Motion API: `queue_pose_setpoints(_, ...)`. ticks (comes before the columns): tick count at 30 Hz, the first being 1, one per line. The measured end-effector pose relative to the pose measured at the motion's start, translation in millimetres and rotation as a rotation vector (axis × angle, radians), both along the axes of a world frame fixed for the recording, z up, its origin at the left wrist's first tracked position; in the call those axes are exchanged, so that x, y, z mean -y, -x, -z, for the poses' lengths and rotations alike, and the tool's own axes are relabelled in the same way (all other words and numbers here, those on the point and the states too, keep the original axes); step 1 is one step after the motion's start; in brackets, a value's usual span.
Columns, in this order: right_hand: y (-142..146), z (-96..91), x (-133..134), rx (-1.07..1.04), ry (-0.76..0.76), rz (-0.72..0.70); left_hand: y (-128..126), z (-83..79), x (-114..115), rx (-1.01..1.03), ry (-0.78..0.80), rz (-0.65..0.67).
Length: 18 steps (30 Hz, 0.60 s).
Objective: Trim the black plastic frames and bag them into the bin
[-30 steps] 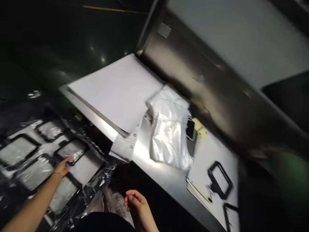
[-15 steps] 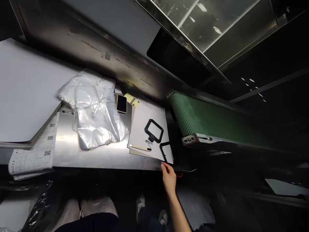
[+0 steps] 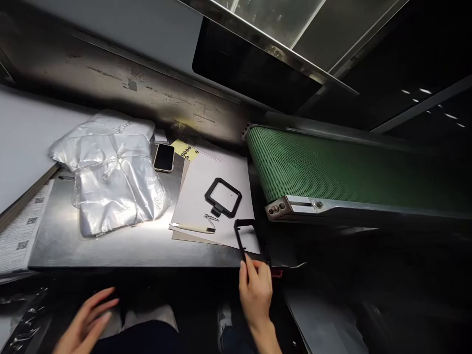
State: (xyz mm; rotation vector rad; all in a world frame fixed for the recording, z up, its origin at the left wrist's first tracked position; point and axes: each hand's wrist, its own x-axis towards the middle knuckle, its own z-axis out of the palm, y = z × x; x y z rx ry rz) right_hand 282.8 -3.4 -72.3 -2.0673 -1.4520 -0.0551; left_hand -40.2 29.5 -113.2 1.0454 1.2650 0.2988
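At the table's front edge my right hand (image 3: pixel 256 285) is closed on the near end of a black frame (image 3: pixel 239 235), whose far part lies over the white sheets (image 3: pixel 228 174). The frame's near side is partly hidden by the fingers. A second black frame (image 3: pixel 208 194) with a short tab rests on the sheets. Beside its tab lie nail clippers (image 3: pixel 210 219), and closer to me a cream-handled craft knife (image 3: pixel 195 228). My left hand (image 3: pixel 88 322) is open in front of the table, below the edge, fingers apart and nothing in them.
On the metal table (image 3: pixel 121 250) are tied stacks of clear plastic bags (image 3: pixel 118 187), a phone (image 3: pixel 164 157) and a yellow sticker sheet (image 3: pixel 184 149). Large white sheets (image 3: pixel 22 142) lie at left over printed papers (image 3: pixel 25 241). A green conveyor belt (image 3: pixel 295 167) stands at right.
My right hand has reached the near black frame and closed on it. My left hand has come into view at the lower left. The view has shifted, moving the table items leftward.
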Motion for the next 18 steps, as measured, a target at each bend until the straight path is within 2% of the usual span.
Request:
queue_pose_setpoints(4,76.2,-9.8,24.6,-0.106,-0.060,-0.273,-77.3,-32.0,-2.6,0.337,-0.036,-0.017)
queue_pose_setpoints(7,116.6,-9.5,32.4,-0.208,-0.087,-0.398,-104.2,-59.9,-17.6,0.392,-0.042,-0.042)
queue_pose_setpoints(10,118.4,-13.8,27.9,-0.312,-0.126,-0.482,-88.6,-78.4,-37.0,0.419,0.017,-0.025)
queue_pose_setpoints(13,92.3,-21.7,10.7,-0.386,-0.127,-0.425,-53.5,-86.8,-57.5,0.482,0.123,0.019)
queue_pose_setpoints(16,73.5,-27.4,-11.8,-0.554,0.091,-0.367,-26.7,-89.8,-72.4,0.559,0.301,0.137)
queue_pose_setpoints(18,75.4,-30.1,-22.0,-0.718,0.291,-0.460,-18.7,-90.8,-75.7,0.603,0.399,0.203)
